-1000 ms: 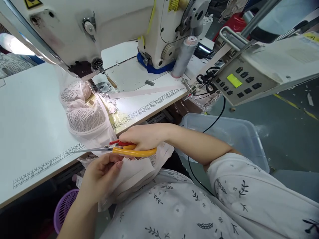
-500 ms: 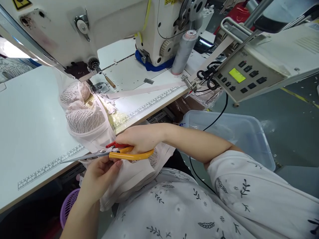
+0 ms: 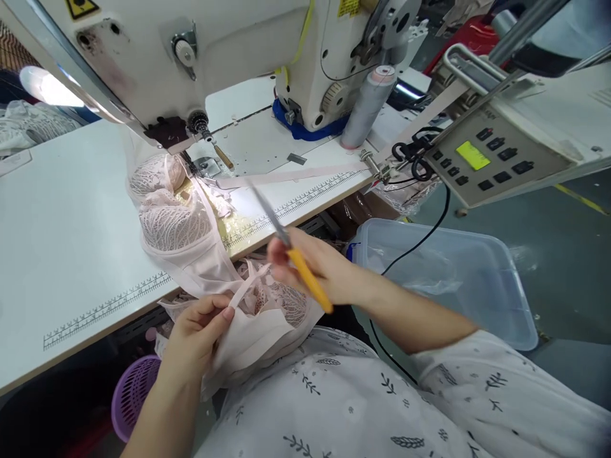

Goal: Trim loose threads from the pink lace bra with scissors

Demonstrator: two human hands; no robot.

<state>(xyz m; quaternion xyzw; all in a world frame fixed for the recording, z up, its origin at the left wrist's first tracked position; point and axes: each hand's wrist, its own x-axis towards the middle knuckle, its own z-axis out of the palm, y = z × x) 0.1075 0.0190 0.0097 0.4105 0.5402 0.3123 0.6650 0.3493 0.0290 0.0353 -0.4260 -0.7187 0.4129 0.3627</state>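
Observation:
In my right hand (image 3: 315, 264) I hold scissors (image 3: 309, 280) with orange handles, their blades pointing up and away over the table edge and somewhat blurred. My left hand (image 3: 200, 331) pinches a narrow pale pink strip (image 3: 249, 285) that belongs to the lace garment on my lap. This pink bra-like garment (image 3: 267, 327) hangs from the table edge down over my lap in folds. Another part with lace cups (image 3: 176, 222) lies on the table under the sewing machine head (image 3: 191, 137). I cannot make out whether the two parts are joined.
A wooden-handled tool (image 3: 223, 156) lies near the needle. A grey thread cone (image 3: 367, 108) stands beside the machine, and a control panel (image 3: 477, 156) is at right. Below are a clear plastic bin (image 3: 506, 280) and a purple basket (image 3: 128, 394). Printed rulers (image 3: 105, 312) run along the table edge.
My right hand has moved right, lifting the scissors off the garment and turning their blades from leftward to upward. My left hand keeps its pinch, and the pink strip is now exposed. The view has shifted slightly.

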